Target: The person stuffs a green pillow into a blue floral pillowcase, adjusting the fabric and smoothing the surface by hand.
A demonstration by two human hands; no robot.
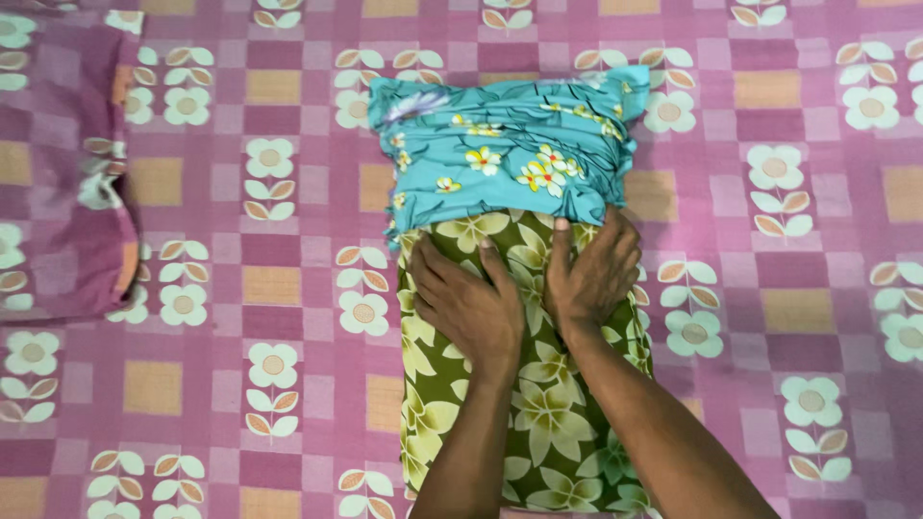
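Bed sheet (798, 317): pink/purple checks w/ white flowers, leaf pairs, tan squares, covers whole bed. Pillow (67, 183) at far left edge, same print, lying flat on sheet.

I count two hands on the cloth, a left hand (471, 306) and a right hand (588, 274); one olive-green pillow (538, 423) with pale flowers; one turquoise floral pillowcase (505, 149) over its far end; one pink-covered pillow (62, 163) at my left edge; one pink checked bedsheet (788, 288) under everything.
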